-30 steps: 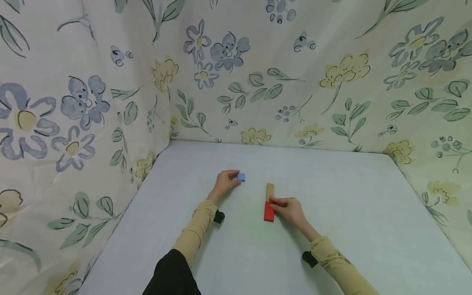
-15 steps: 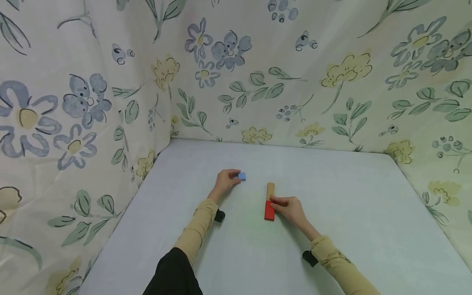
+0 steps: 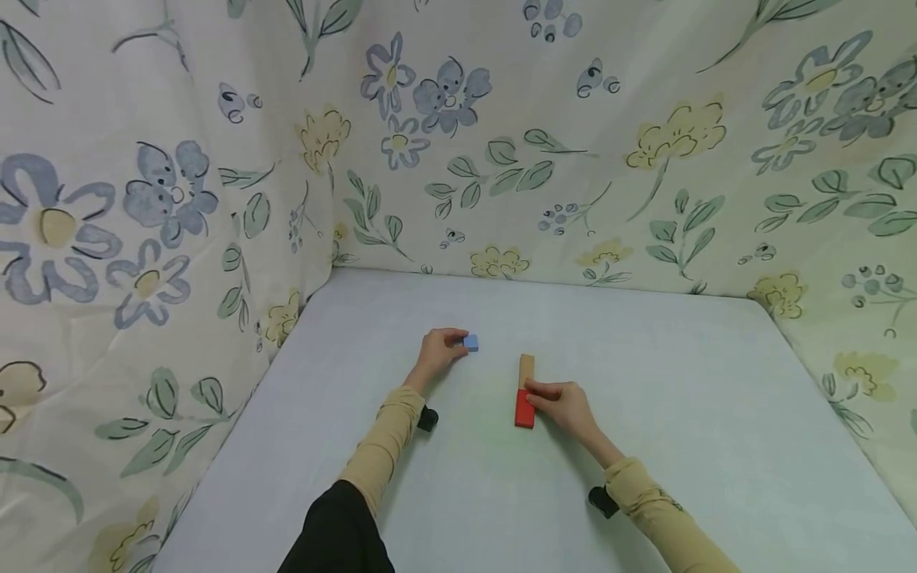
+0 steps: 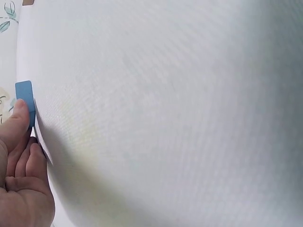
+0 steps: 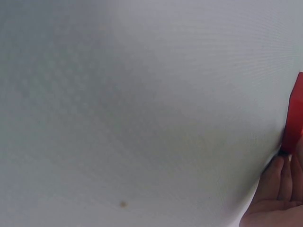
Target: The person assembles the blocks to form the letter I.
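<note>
My left hand [image 3: 434,355] pinches a small blue block [image 3: 471,343] between thumb and fingers, left of the table's middle. In the left wrist view the blue block [image 4: 24,92] shows as a slim rectangle above the thumb. Nearer to me, my right hand [image 3: 569,409] grips a red block [image 3: 524,415] by its right side. A natural-wood block [image 3: 526,366] lies end to end with it on the far side, the two in one line. Only a sliver of the red block [image 5: 294,116] enters the right wrist view, where the fingertips are partly cut off.
A white-covered table [image 3: 688,414] lies beneath both hands. Behind it and along its left side hangs a floral curtain [image 3: 530,111]. Each wrist carries a black camera, such as the left camera [image 3: 427,419] and the right camera [image 3: 603,502].
Both hands keep their hold, and the blocks stay in place relative to the table. The whole head view shifts very slightly.
</note>
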`<state>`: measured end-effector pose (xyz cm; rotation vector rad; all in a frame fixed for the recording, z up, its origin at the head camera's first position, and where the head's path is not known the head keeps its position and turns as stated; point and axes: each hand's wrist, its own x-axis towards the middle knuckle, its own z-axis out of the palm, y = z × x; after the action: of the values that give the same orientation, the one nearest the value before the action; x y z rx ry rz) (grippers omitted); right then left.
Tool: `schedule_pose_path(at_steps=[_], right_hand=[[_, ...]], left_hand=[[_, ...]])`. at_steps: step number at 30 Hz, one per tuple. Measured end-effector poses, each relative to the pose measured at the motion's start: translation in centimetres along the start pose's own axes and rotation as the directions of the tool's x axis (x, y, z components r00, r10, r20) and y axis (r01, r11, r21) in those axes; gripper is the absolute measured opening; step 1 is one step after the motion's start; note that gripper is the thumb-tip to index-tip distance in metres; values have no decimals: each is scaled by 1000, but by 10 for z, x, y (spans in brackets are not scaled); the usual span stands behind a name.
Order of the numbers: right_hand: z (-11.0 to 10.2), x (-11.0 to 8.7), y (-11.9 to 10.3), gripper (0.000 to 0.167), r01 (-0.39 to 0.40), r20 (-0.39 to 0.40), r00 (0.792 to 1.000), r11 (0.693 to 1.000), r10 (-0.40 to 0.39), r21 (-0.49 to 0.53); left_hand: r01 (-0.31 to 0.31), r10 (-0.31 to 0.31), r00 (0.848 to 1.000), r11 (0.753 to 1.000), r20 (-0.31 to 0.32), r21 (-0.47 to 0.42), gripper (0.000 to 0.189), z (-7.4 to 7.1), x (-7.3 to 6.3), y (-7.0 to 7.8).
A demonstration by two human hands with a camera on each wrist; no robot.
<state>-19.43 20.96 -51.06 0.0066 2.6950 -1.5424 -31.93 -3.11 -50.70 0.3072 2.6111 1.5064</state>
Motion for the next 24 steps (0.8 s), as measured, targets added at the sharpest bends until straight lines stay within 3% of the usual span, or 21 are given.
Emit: schedule_pose_path(at_steps=[9, 24], right_hand=[[3, 1, 2, 32, -18, 3, 1000, 1000, 18, 5], [1, 4, 0, 33, -1, 4, 1000, 1000, 1, 5]], left_hand=[[-17, 17, 1000, 1000, -8, 11, 33, 0, -4, -2], [-61, 61, 998, 998, -13, -25, 34, -2, -2, 8]])
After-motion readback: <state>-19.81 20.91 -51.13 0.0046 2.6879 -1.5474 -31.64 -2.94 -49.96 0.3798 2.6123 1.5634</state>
